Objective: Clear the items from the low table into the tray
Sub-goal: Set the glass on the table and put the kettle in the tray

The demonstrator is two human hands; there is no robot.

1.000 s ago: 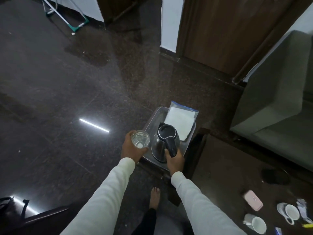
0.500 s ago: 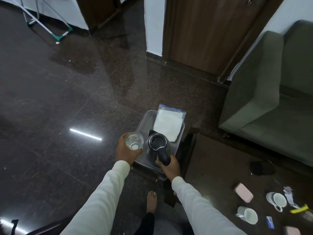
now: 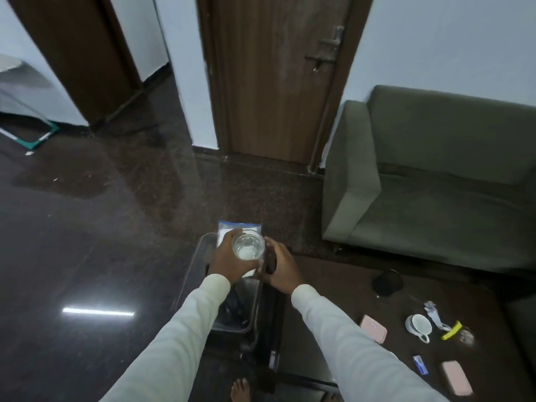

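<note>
My left hand (image 3: 229, 264) has swung the clear drinking glass (image 3: 248, 246) over the transparent plastic tray (image 3: 193, 271), gripped; my right hand (image 3: 282, 271), at three o'clock, has released the kettle, its grip unclear.

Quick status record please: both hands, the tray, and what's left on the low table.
left hand: holds glass over tray
right hand: at tray's right edge, on a dark item; grip unclear
tray: clear, holds white packet
table: white cup, two pink cases, black round item, yellow clip, small wrappers
</note>
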